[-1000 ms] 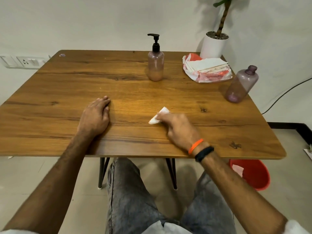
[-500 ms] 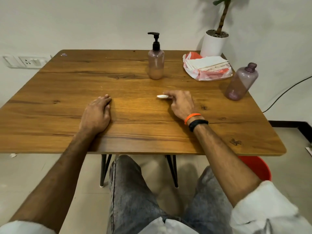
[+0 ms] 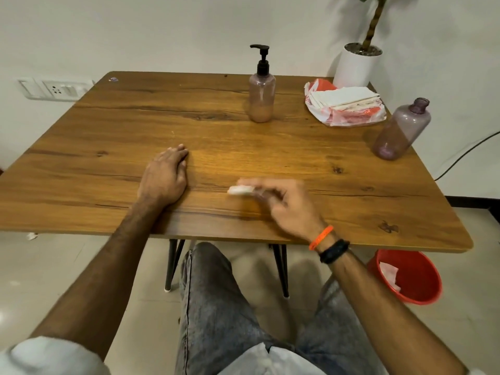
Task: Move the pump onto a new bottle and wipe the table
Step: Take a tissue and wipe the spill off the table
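On the wooden tabletop (image 3: 121, 131), seen from the head camera, the right hand (image 3: 281, 204) pinches a small white wad of tissue (image 3: 239, 190) between thumb and fingertips and holds it against the wood at about 5 o'clock of the surface; the hand is blurred, so its exact finger placement cannot be told. The left hand (image 3: 165, 177) lies palm down at about 7 o'clock, fingers straight and together, gripping nothing. At 12 o'clock stands the pump bottle (image 3: 262, 100): a clear, pinkish, round-shouldered cylinder, its lower part filled with a pale liquid, topped by the black pump (image 3: 262, 56) with a sideways spout. At 3 o'clock, close to the edge, an uncapped purple-tinted bottle (image 3: 401, 129) with a short neck appears empty. Between the two, at about 1 o'clock, a crumpled plastic bag (image 3: 343, 116) holds a stack of white paper napkins (image 3: 346, 97). Beyond the far right corner stands a white plant pot (image 3: 357, 64); on the floor at the near right sits a red bucket (image 3: 414, 285) with a scrap of paper inside.

Handling, as judged: the tissue is soft, light and easily torn, best pressed flat under the fingertips. The pump bottle looks smooth, rigid plastic, top-heavy with little liquid; grip it round the body, and turn the pump by its ribbed collar, not the spout.
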Demonstrator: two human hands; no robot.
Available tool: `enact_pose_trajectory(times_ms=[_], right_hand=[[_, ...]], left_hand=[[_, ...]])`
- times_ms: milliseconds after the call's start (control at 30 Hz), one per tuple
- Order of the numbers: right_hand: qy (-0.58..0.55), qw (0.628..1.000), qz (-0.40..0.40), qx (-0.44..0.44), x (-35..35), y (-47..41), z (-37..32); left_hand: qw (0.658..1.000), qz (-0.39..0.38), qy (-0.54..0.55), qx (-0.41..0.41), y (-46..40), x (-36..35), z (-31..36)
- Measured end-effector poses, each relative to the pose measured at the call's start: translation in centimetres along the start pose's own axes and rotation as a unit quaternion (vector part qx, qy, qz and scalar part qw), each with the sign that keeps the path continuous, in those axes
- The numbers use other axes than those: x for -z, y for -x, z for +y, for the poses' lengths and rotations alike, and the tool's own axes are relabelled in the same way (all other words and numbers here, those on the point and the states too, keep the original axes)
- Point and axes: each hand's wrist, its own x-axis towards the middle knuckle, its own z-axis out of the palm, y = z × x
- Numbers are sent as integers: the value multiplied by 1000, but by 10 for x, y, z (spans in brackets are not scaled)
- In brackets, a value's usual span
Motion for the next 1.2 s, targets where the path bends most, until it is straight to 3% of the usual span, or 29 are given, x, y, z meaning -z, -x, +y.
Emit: enact_pose_trajectory(times_ms=[67,133,267,433,500,600,667,767,933,1200], right_hand=[[52,993,95,-49,10,-21,12],[107,986,108,-69,10,-35,19],[155,987,-2,-32,-17,-26,13],[107,972,-167,129,-47,16,-20],[50,970,-188,149,-46,15,-28],[14,994,-82,77,-34,-16,-22],[50,999,-1,0,-25,-49,-12],[118,991,36,-59,-27,-93,3],[178,978,-104,37,-53,-105,0],[54,952,-241,182,-46,-16,-31]], left_hand=[[1000,-2,4,-1,0,0,1],[1000,-3,2,1,0,1,2],[1000,1,2,4,0,2,2],[1000,15,-5,7,0,0,3],[1000,18,-7,7,0,-1,2],[1000,8,-6,6,-1,-2,-1],[1000,10,-5,5,-2,-1,-2],[1000,8,-1,2,-2,-1,-3],[1000,15,-7,5,-3,-1,-2],[1000,26,-11,3,-4,-3,-1]])
